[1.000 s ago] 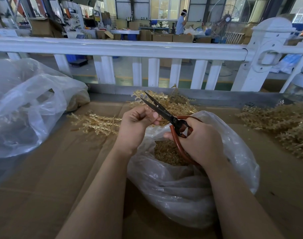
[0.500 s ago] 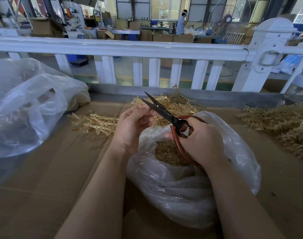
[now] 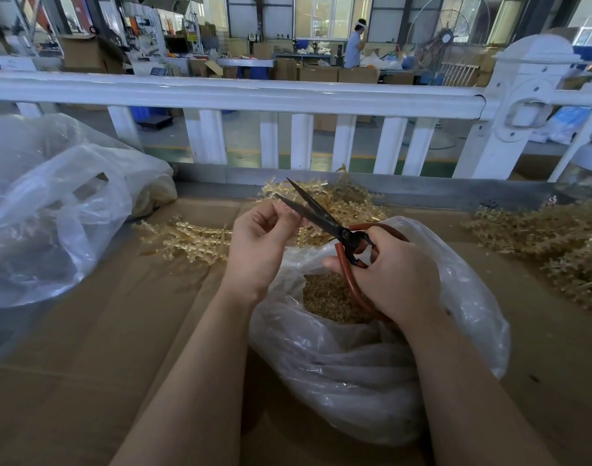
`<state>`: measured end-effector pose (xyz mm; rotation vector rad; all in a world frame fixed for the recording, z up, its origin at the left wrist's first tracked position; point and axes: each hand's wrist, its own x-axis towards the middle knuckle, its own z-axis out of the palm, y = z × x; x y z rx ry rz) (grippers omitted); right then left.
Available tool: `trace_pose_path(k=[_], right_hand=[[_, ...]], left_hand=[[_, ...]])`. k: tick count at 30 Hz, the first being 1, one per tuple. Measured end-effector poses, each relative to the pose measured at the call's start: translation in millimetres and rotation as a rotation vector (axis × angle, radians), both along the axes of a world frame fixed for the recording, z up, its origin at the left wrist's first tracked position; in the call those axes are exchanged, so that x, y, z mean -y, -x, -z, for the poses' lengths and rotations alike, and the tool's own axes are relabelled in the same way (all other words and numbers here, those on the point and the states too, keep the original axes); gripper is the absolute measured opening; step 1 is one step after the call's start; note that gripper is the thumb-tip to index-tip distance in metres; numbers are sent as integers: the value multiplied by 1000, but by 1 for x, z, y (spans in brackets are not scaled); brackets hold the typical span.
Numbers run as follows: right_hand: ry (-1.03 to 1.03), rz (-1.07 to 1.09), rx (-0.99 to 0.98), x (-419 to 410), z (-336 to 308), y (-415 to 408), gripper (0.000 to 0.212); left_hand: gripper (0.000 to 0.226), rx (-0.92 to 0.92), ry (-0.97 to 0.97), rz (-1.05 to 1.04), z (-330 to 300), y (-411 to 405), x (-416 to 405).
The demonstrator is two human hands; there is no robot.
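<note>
Open red-handled scissors (image 3: 328, 222) are clasped by the right hand (image 3: 390, 277); beside that grip, a pale piece (image 3: 289, 212) is pinched by the left hand (image 3: 259, 245).

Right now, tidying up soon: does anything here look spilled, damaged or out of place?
Nothing stands out. The cut pieces sit inside the open bag, and the gold sprues lie heaped on the cardboard.

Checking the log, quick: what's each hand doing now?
Left hand: pinches a small piece, hard to identify.
Right hand: grips the scissors, blades open.
</note>
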<state>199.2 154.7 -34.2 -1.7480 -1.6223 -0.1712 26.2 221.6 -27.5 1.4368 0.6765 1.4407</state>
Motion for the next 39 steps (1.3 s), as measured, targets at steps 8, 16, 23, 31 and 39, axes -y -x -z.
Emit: trace_pose_path(k=[8, 16, 23, 31, 39], right_hand=[[-1, 23, 15, -1, 1, -2, 82], [-77, 50, 65, -2, 5, -4, 79], [-90, 28, 51, -3, 5, -4, 61], [-52, 15, 24, -5, 6, -5, 65], [-41, -86, -194, -4, 6, -3, 69]], left_hand=[[14, -13, -13, 21, -2, 0, 2], [14, -3, 12, -30, 2, 0, -2], [14, 10, 8, -31, 3, 0, -2], [13, 25, 23, -8, 1, 0, 0], [14, -34, 93, 13, 2, -2, 0]])
